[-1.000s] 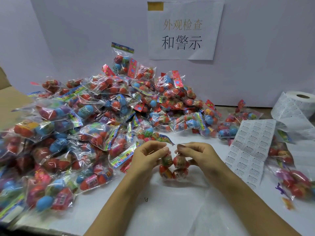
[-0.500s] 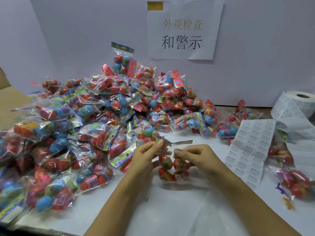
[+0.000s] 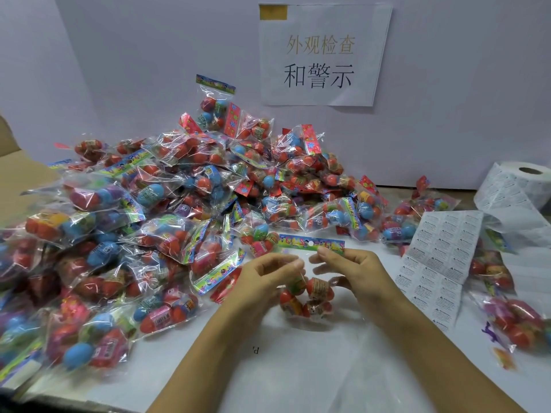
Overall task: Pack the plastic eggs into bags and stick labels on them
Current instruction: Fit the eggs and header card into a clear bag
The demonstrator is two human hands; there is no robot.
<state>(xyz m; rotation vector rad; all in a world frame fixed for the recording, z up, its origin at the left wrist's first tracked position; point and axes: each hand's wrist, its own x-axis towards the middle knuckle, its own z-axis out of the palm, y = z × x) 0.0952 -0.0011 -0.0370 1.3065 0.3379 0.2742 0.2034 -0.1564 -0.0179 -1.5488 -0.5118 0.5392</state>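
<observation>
We've got one clear bag of plastic eggs held up just above the white table, centre front, btwn both hands. Its printed header strip stands flat across the top, w/ a round hang hole in the middle. Four or so eggs sit in the bottom of the bag, mostly red-orange w/ label bands.

Our right hand pinches the right end of the header strip btwn thumb and forefinger; other fingers curl in behind the bag. Our left hand has fingers curled at the bag's upper left, thumb and fingertips meeting on the clear film just under the strip; grip looks like a pinch, tho the film is hard to see there.

Left and behind: a big pile of filled bags, heaped against the wall, spilling to the table's left edge. Right of the hands, a sheet of warning labels lies flat, fed from a label roll at far right. More filled bags lie by the right edge. On the wall, a paper sign w/ Chinese text.
</observation>
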